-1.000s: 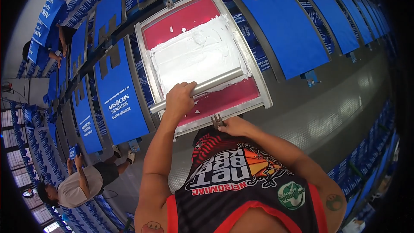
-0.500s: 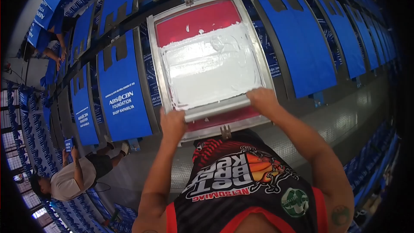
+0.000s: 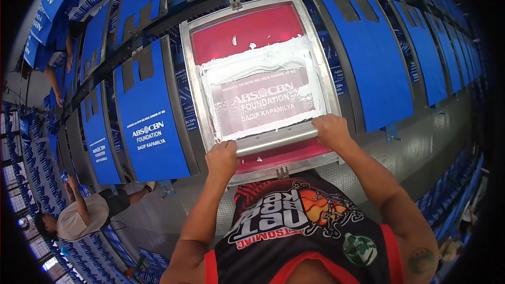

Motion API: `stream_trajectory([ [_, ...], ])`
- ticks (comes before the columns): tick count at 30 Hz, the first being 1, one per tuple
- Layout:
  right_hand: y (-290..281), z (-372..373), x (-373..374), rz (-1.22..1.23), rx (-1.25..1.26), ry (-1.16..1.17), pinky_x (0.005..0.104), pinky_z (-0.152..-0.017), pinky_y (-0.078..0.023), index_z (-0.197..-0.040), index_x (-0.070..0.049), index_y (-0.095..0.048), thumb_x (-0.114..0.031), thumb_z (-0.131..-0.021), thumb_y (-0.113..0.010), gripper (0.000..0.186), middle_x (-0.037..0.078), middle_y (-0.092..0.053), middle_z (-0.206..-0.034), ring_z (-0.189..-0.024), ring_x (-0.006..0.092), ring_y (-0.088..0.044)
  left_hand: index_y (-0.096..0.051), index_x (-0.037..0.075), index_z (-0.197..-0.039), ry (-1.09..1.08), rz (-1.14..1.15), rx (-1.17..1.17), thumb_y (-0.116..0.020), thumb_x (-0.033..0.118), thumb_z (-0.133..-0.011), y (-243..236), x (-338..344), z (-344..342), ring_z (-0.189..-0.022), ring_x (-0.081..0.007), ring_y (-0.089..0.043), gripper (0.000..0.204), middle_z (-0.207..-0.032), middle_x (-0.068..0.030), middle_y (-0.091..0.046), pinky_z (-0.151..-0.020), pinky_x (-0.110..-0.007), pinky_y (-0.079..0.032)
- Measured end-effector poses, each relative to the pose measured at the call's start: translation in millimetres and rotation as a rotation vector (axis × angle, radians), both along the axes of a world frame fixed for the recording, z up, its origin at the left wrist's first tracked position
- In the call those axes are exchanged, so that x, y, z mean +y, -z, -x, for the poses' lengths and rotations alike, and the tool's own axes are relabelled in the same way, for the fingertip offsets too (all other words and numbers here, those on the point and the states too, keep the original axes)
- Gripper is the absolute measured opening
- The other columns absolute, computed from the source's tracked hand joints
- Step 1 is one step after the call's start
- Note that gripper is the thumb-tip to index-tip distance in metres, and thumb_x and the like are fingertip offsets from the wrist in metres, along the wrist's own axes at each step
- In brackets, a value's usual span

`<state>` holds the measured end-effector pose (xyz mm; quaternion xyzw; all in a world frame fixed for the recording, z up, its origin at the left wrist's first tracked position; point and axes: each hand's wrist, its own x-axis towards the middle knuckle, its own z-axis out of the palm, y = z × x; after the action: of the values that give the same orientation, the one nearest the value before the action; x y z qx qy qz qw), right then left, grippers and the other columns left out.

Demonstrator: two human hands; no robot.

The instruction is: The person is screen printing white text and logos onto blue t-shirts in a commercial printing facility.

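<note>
Both my hands grip the ends of a long, grey squeegee [image 3: 278, 139] lying across a metal-edged printing screen [image 3: 329, 73]. My left hand [image 3: 222, 159] is wrapped round its left end. Closed round the right end is my right hand [image 3: 332, 132]. Just beyond the squeegee, the mesh shows pale lettering through a thin film in a rectangular stencil area. A thick ridge of white ink [image 3: 255, 59] lies along that area's far side, and more lines its edges. Red mesh [image 3: 247, 29] with small white blobs shows at the far end, with a red strip nearest me.
Blue bag pieces lie flat on dark boards, such as a printed one [image 3: 150, 126] at left and a plain one [image 3: 368, 58] at right. A metal hinge clamp [image 3: 235, 2] sits at the screen's far edge. Two people stand at left, one in a beige shirt [image 3: 84, 215].
The white ink that covered the middle of the screen has been scraped thin, so lettering shows. Ink now forms a ridge at the far side. Both hands still hold the squeegee near me.
</note>
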<state>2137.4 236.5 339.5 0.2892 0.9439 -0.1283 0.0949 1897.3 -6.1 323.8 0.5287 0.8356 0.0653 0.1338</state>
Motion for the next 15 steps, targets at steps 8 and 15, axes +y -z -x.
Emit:
stream_trajectory([
  [8,-13.7,127.7,118.6,-0.188,-0.016,-0.082,0.0433,-0.068,-0.053,-0.086,-0.011,-0.068,-0.015,-0.069,-0.062,0.019,0.014,-0.069,-0.082,-0.079,0.0318,-0.067,-0.067,0.010,-0.091,0.042,0.024,0.200,-0.074,0.032,-0.071,-19.9,130.3,123.2,-0.074,-0.0325,-0.067,0.031,-0.076,-0.0145,-0.068,-0.064,-0.045,-0.053],
  [15,7.9,13.3,5.9,0.003,0.082,0.032,0.0430,-0.067,-0.053,-0.084,-0.011,-0.067,-0.010,-0.072,-0.058,0.015,0.013,-0.068,-0.076,-0.076,0.0304,-0.068,-0.064,0.011,-0.072,-0.030,-0.161,-0.022,-0.060,0.007,-0.067,6.1,17.3,14.5,-0.067,-0.0345,-0.065,0.008,-0.072,-0.0155,-0.065,-0.060,-0.047,-0.053],
])
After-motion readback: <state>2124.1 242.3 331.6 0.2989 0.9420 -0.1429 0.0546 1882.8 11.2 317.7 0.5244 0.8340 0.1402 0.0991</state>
